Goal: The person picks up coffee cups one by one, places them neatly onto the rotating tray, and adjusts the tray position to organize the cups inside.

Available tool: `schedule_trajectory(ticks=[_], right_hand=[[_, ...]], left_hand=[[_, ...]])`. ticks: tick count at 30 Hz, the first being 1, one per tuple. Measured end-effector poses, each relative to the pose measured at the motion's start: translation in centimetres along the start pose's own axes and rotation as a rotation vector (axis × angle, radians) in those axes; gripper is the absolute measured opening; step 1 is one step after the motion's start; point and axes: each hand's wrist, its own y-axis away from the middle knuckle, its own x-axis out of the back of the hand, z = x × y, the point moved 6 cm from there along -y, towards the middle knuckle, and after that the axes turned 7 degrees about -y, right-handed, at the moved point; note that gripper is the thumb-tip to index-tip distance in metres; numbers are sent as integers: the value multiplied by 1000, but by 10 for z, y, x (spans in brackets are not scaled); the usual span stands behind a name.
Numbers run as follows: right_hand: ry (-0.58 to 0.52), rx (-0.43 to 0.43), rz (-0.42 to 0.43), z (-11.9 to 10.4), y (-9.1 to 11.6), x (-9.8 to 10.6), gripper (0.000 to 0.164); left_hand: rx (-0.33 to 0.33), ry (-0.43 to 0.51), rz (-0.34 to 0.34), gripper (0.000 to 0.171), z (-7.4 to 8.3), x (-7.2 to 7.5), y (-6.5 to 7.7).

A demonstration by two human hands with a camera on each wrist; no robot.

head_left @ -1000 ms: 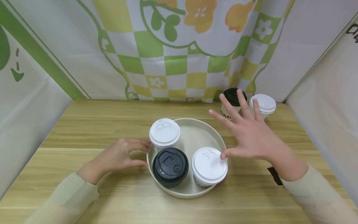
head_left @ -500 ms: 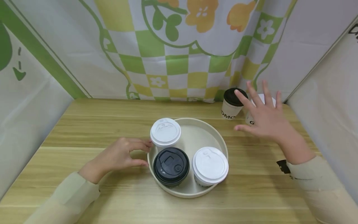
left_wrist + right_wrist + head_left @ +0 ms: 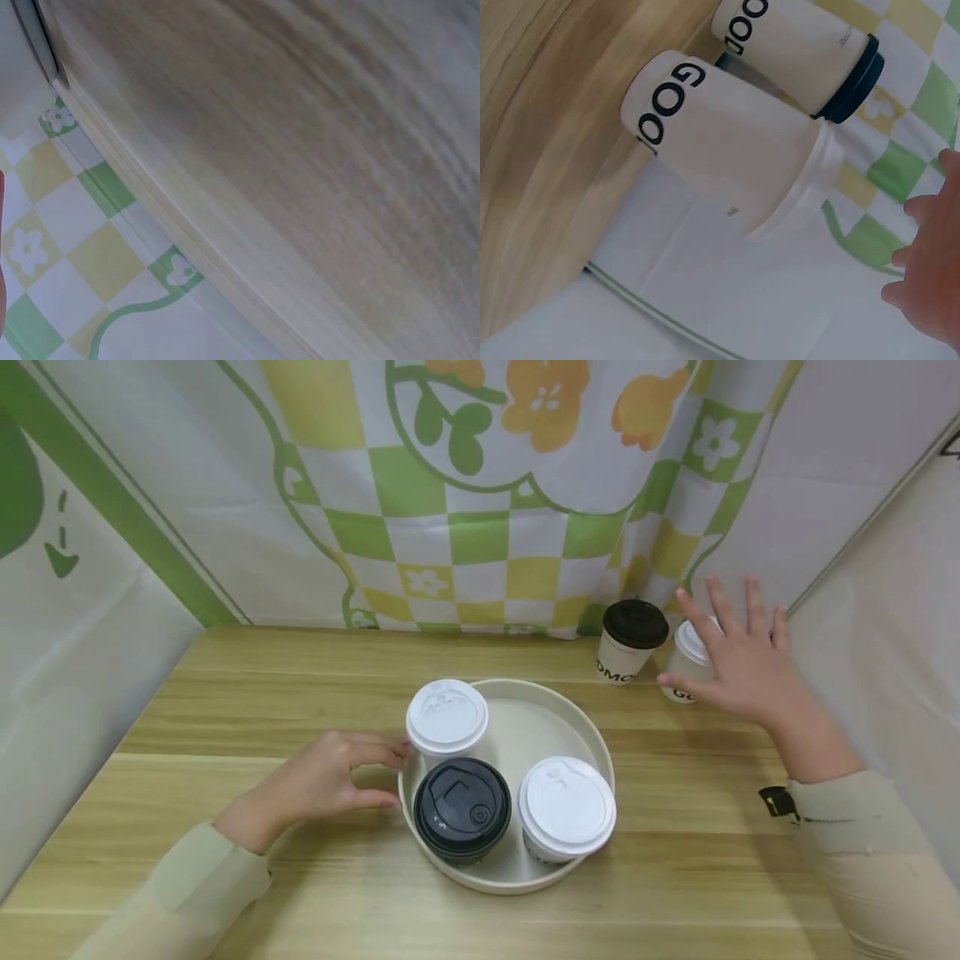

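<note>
A round beige tray (image 3: 525, 714) holds three lidded paper cups: a white-lidded cup (image 3: 447, 718) at its left, a black-lidded cup (image 3: 462, 810) at the front, and another white-lidded cup (image 3: 567, 806) at the right. My left hand (image 3: 322, 785) is at the tray's left rim, thumb and fingers apart with the rim between their tips. With fingers spread, my right hand (image 3: 742, 668) is over a white-lidded cup (image 3: 727, 150) at the back right, partly hiding it in the head view. Beside that cup stands a smaller-looking black-lidded cup (image 3: 632, 639).
Behind the wooden table (image 3: 285, 685) hangs a checkered green, yellow and white curtain (image 3: 480, 535). White panels rise at the left and right sides. A small black tab (image 3: 778, 802) shows by the right sleeve.
My right hand has moved right, away from the tray's right cup, past the black-lidded cup to the back white-lidded one. My left hand has stayed at the tray rim.
</note>
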Motion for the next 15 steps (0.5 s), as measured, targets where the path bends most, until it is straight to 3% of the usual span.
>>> schedule_trajectory(ticks=[15], right_hand=[[-61,-72,-8,36,-12,-15,108]], left_hand=[[-12,9,10,41,0,0,0]])
